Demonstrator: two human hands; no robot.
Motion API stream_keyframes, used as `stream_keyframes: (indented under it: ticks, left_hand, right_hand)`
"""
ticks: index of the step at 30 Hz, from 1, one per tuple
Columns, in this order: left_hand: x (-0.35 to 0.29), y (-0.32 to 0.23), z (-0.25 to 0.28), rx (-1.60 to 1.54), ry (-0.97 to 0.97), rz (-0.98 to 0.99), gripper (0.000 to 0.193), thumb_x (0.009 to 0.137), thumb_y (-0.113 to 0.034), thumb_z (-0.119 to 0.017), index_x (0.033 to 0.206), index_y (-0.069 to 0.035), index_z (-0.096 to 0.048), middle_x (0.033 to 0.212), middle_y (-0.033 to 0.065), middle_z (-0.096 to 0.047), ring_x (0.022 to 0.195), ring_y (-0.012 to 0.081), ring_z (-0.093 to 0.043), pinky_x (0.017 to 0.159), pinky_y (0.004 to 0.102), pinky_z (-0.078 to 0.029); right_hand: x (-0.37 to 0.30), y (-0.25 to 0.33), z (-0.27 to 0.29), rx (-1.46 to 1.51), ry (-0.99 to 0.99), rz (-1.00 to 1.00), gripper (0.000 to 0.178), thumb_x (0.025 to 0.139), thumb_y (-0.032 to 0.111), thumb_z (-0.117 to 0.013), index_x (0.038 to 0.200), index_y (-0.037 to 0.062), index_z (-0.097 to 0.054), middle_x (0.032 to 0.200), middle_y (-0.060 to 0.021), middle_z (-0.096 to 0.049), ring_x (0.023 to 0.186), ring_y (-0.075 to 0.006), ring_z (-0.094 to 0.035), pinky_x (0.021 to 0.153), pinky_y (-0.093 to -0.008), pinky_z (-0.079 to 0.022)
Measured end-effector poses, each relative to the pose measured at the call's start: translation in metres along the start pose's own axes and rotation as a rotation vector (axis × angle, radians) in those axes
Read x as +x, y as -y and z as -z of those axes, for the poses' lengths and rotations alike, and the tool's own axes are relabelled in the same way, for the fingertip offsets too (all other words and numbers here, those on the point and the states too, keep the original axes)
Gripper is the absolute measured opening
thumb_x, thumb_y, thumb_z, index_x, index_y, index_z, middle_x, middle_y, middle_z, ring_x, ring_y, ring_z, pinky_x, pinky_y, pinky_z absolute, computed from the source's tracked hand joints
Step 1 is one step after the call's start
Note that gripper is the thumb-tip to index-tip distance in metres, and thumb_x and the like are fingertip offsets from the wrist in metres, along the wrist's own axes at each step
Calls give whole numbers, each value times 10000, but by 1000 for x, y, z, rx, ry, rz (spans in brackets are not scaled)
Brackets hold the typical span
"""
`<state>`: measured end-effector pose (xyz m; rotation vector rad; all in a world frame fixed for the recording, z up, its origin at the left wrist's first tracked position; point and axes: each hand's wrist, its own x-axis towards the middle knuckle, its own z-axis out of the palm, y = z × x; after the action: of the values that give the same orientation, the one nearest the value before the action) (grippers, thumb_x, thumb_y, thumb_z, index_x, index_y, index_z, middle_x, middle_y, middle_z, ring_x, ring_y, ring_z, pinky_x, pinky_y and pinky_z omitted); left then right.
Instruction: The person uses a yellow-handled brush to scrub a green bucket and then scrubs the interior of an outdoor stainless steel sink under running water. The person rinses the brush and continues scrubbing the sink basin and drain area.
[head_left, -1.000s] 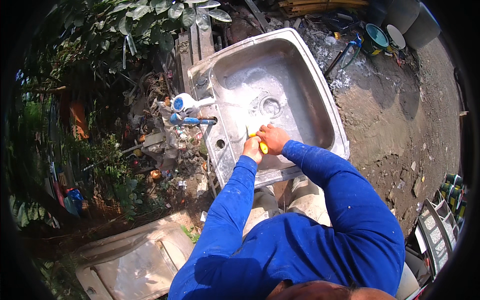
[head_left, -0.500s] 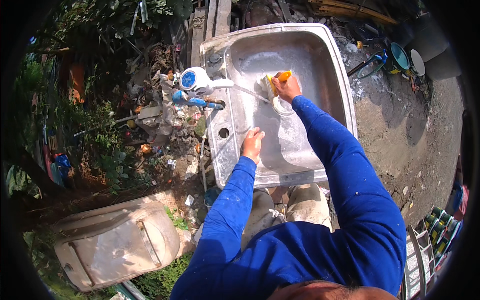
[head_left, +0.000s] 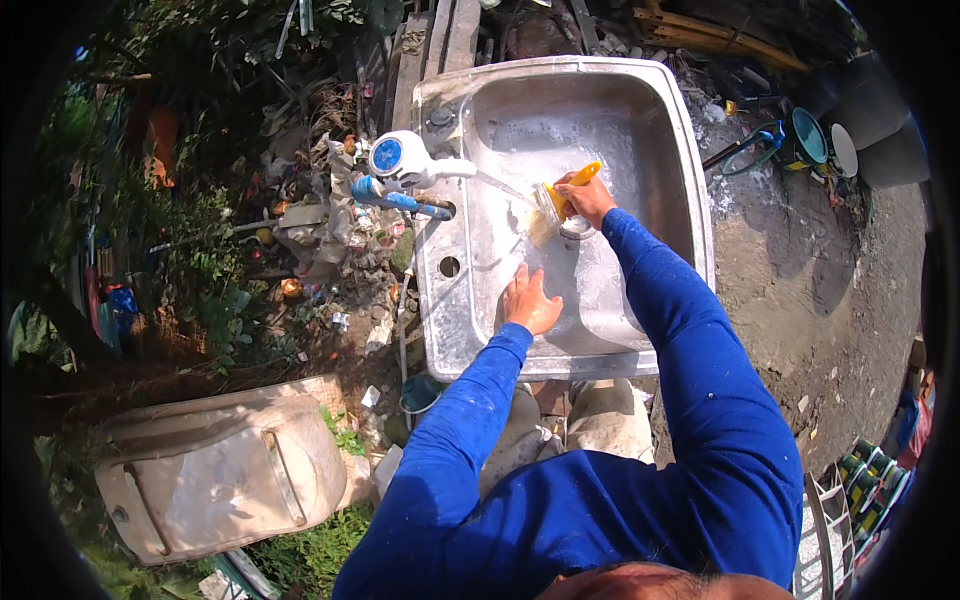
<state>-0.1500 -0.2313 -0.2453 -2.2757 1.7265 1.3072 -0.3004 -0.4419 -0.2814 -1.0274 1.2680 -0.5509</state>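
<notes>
A worn metal sink (head_left: pixel 645 110) with a white film in its basin lies in front of me. My right hand (head_left: pixel 589 200) grips a paintbrush (head_left: pixel 550 208) by its yellow handle. Its pale, wet bristles point down and left beside the round drain (head_left: pixel 576 229). From the white faucet (head_left: pixel 405 161) with a blue cap, a thin stream of water runs toward the bristles. My left hand (head_left: pixel 532 300), fingers spread, rests on the near left side of the basin and holds nothing.
An upturned beige basin (head_left: pixel 220 475) lies on the ground at lower left. Litter and plants fill the left side. Buckets (head_left: pixel 806 137) stand at far right, beyond dirt ground. A blue pipe (head_left: pixel 400 197) feeds the faucet. Planks (head_left: pixel 435 45) lie behind the sink.
My left hand has shifted from the inner left edge into the basin, its fingers now spread. The brush has turned, its handle now slanting up and right and its bristles lower.
</notes>
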Motion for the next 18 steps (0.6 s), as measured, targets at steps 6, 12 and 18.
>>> stream_keyframes:
  ticks: [6,12,18]
  left_hand:
    - [-6,0,-4,84,-8,-32,815,854,-365,-738,1545,-51,-444,1696,232,-198,1561,404,-208,1249,582,-223]
    - [-7,-17,3,213,70,-23,885,851,-369,-748,1586,-58,-365,1720,223,-115,1596,397,-105,1252,617,-188]
    - [-8,-10,5,281,141,-53,951,847,-385,-758,1617,-69,-298,1734,201,-57,1603,400,-65,1260,619,-164]
  right_hand:
    - [14,16,19,-577,-292,668,271,937,217,-727,1168,75,-739,1119,-144,-746,947,-288,-735,845,-398,-581]
    - [-24,9,-2,-1135,-136,737,332,934,268,-692,1257,204,-735,1431,-149,-567,1232,-340,-577,1080,-396,-482]
    - [-40,10,-8,-1251,-230,639,395,931,281,-685,1324,254,-705,1483,-139,-525,1215,-375,-558,1086,-444,-459]
